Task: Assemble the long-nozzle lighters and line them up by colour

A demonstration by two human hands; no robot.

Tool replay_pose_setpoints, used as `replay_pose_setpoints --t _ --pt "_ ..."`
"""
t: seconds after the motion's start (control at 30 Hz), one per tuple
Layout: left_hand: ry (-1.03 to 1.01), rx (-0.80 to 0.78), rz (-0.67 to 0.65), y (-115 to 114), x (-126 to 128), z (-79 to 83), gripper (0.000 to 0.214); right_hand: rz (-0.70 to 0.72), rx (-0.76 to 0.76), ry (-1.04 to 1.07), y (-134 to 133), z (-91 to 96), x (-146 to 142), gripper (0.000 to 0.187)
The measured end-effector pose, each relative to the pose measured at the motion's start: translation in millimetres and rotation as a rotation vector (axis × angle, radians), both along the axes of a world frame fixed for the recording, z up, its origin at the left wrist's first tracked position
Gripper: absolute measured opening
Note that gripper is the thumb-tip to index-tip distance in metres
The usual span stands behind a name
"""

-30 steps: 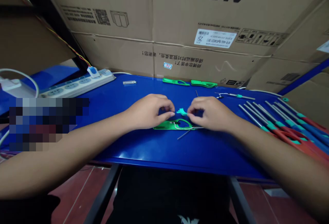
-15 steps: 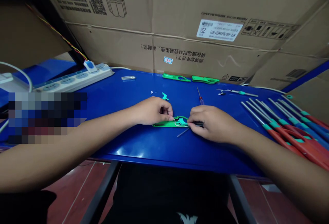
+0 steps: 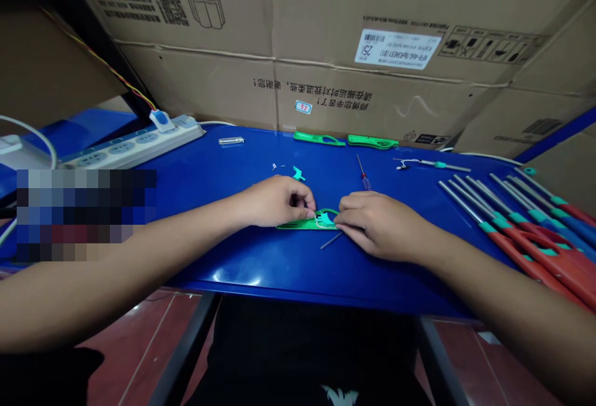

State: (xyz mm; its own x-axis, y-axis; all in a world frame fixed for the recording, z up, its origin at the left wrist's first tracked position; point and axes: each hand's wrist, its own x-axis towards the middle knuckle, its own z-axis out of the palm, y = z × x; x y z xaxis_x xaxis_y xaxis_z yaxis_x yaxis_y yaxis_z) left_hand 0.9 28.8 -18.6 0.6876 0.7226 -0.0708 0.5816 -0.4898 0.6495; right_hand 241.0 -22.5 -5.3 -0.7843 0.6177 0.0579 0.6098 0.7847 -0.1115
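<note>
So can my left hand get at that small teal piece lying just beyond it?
Probably yes: the small teal piece lies on the blue table just past the left hand, nothing between them, though that hand is pinching the green shell.

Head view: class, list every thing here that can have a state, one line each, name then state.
green shell, lying flat, open side up
left hand, fingertips pinched on the green shell
right hand, fingertips pinched on the green shell
power strip, one blue plug inserted
teal part, loose, untouched
red lighters, lying side by side
</note>
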Motion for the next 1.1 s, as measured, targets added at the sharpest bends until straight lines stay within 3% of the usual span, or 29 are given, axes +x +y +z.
replay_pose_setpoints --t 0.13,0.27,0.37,0.53,0.8,0.97,1.03,1.1 --pt "0.016 -0.009 0.027 -1 1 1.3 0.019 0.028 -0.079 0.047 5 0.4 0 0.027" --pt "0.022 -0.018 0.03 -1 1 1.1 0.02 -0.161 -0.288 0.218 14 -0.3 -7 0.018" --pt "0.016 -0.006 0.025 -1 0 -0.6 0.02 -0.3 -0.376 0.197 21 -0.5 -14 0.011" --pt "0.067 0.064 0.048 -2 1 -1.4 0.017 -0.362 -0.375 0.179 22 -0.3 -22 0.01" --pt "0.0 0.189 -0.069 0 -5 10.6 0.021 -0.36 -0.386 0.24 14 7.2 -14 0.017" --pt "0.072 0.526 0.21 26 -34 26.8 0.027 -0.357 -0.169 0.316 25 7.3 -2 0.021" --pt "0.197 0.532 0.312 39 -48 30.0 0.024 -0.375 -0.103 0.331 32 3.4 4 0.018" --pt "0.304 0.435 0.287 49 -59 30.7 0.027 -0.394 -0.086 0.345 38 -1.1 7 0.016"
